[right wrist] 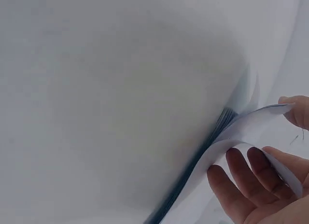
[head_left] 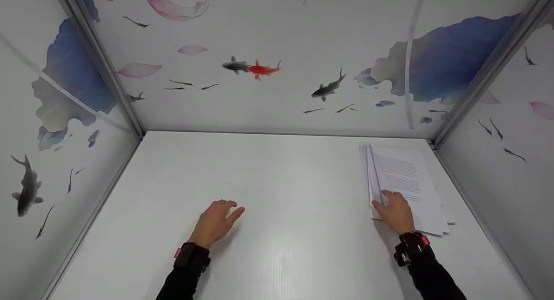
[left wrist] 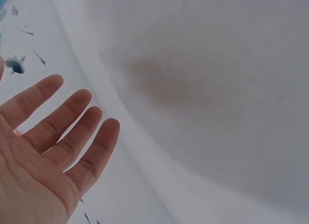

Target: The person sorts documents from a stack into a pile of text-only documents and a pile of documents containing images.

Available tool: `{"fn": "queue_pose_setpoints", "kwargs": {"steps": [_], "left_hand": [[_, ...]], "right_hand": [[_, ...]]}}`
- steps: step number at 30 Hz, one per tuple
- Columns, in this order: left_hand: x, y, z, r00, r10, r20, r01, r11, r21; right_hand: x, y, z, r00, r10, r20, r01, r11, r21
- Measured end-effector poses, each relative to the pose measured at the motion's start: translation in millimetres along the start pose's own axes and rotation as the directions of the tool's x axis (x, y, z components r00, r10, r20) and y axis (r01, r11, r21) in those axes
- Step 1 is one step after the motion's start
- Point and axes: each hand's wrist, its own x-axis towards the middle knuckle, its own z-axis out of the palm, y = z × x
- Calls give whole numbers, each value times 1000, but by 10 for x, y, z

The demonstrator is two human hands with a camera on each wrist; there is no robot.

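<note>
At the right side of the white table lies a stack of printed paper sheets [head_left: 402,166], slightly fanned at its lower right. My right hand [head_left: 396,211] is at the stack's left edge. In the right wrist view, that hand [right wrist: 260,185] holds lifted sheets [right wrist: 251,125] between thumb and fingers. The sheets bend up and curl away from the rest of the stack [right wrist: 190,163]. My left hand [head_left: 216,222] hovers over the table's left-centre, holding nothing. The left wrist view shows its fingers [left wrist: 79,110] spread and nearly straight.
White panels painted with fish, petals and blue patches enclose the white table [head_left: 268,183] at the back and both sides. Grey metal posts [head_left: 101,62] stand at the back corners. Each wrist wears a black strapped device [head_left: 192,256].
</note>
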Motion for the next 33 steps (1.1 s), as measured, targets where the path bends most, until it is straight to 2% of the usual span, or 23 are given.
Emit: {"fn": "queue_pose_setpoints", "kwargs": {"steps": [5,11,14,18,22,27,33], "left_hand": [[-3,17,14,1000,-3,11,3,1000,-3],[-1,11,16,1000,22,6,-22,1000,-3],[-2,1,14,1000,23,5,-23,1000,-4],[-5,-4,15,999,35,2,-35,999,-8],[-6,3,19,999,47,-6,-47,999,-22],[-12,41,21,998,64,-20,-65,998,-17],[-17,85,29,998,61,-17,-61,998,-18]], "right_hand": [[11,39,-51,998,52,-18,-51,997,61],[-2,71,-78,992,48,-120,-37,995,93],[-10,100,-105,991,9,-133,-2,999,51],[-27,110,-94,995,-31,-93,29,999,-23],[-47,63,-1,996,-62,-68,56,994,-89],[-71,-24,129,989,-126,-73,107,970,-216],[-82,-66,160,990,-110,-88,85,963,-254]]}}
